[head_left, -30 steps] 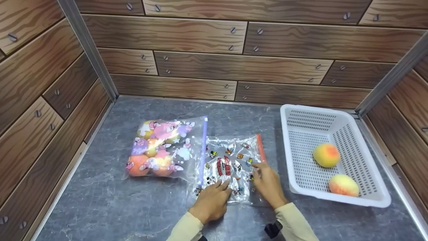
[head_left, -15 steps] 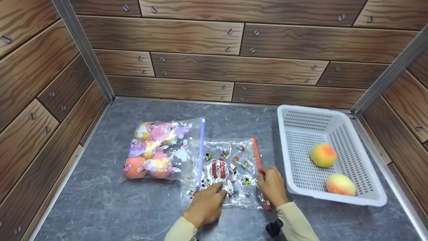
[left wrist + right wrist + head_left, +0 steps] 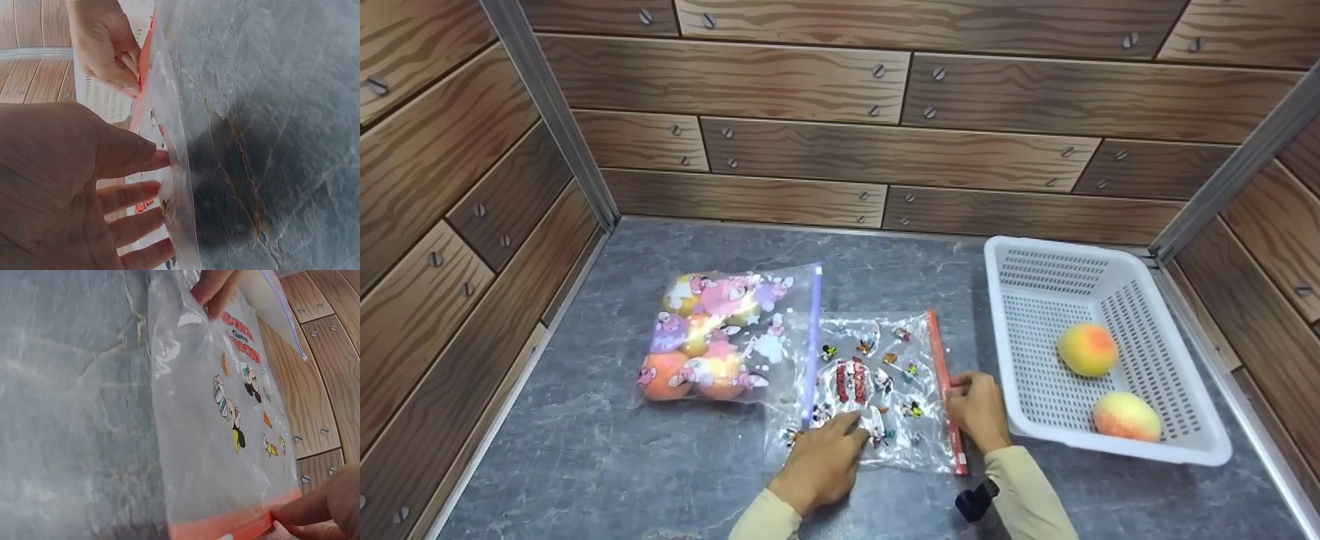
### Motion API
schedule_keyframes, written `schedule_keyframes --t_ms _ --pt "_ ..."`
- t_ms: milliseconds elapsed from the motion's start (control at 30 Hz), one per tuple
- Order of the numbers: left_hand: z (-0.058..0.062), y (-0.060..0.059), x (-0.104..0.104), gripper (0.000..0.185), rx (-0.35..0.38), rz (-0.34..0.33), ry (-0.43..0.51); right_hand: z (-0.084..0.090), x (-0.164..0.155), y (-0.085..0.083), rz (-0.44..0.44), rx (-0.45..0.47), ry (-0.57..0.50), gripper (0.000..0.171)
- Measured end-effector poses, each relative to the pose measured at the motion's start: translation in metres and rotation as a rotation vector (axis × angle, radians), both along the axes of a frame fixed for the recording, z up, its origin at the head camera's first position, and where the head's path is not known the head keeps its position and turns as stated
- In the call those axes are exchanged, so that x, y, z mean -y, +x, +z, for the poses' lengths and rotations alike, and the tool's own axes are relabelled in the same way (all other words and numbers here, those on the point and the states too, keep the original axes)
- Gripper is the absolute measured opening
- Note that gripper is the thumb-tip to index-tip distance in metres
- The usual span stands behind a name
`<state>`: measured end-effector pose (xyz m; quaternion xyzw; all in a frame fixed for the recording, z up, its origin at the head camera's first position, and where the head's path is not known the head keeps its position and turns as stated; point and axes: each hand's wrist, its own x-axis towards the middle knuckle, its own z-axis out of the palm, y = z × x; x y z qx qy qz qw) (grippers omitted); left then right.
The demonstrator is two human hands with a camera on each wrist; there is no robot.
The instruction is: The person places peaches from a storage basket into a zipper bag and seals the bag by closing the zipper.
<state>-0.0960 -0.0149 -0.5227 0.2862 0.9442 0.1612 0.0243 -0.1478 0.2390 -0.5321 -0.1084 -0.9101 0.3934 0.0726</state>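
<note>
Here the empty bag [image 3: 885, 390] lies flat near the tabletop's front edge, between the filled bag [image 3: 720, 337] and the basket [image 3: 1110, 352]. Left hand [image 3: 821, 457]: fingers straight, pressing the plastic down to anchor it. Right hand [image 3: 979, 409]: fingertips pinch the red zip strip [image 3: 945, 390] at the bag's basket-side edge.

Two zip bags are seen on the worktop [image 3: 585, 465]: an empty bag [image 3: 877, 390] with a red strip and a filled bag [image 3: 720, 334] with a purple strip. One white basket [image 3: 1110, 352] is shown, with two peaches [image 3: 1086, 349] [image 3: 1126, 415] counted inside. Two hands, left [image 3: 821, 461] and right [image 3: 979, 409], are pictured.
</note>
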Motion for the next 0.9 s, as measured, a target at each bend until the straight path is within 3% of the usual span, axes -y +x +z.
schedule_keyframes --t_ms 233,367,600,767,900 --pt "0.000 0.001 0.001 0.026 0.015 0.000 0.009 -0.001 -0.003 -0.002 -0.005 0.046 -0.118 0.019" --pt "-0.001 0.001 0.002 0.025 0.015 0.006 0.019 -0.002 -0.002 -0.001 -0.013 0.045 -0.126 0.018" --pt "-0.003 0.003 0.002 0.019 -0.106 -0.003 0.045 0.000 0.003 0.003 -0.055 0.082 -0.242 0.024" --pt "0.006 0.006 -0.003 0.023 -0.089 -0.057 0.082 0.005 0.006 0.007 -0.088 0.096 -0.326 0.025" --pt "0.020 0.007 -0.011 0.027 -0.031 -0.132 0.187 0.008 0.011 0.011 -0.094 0.089 -0.429 0.025"
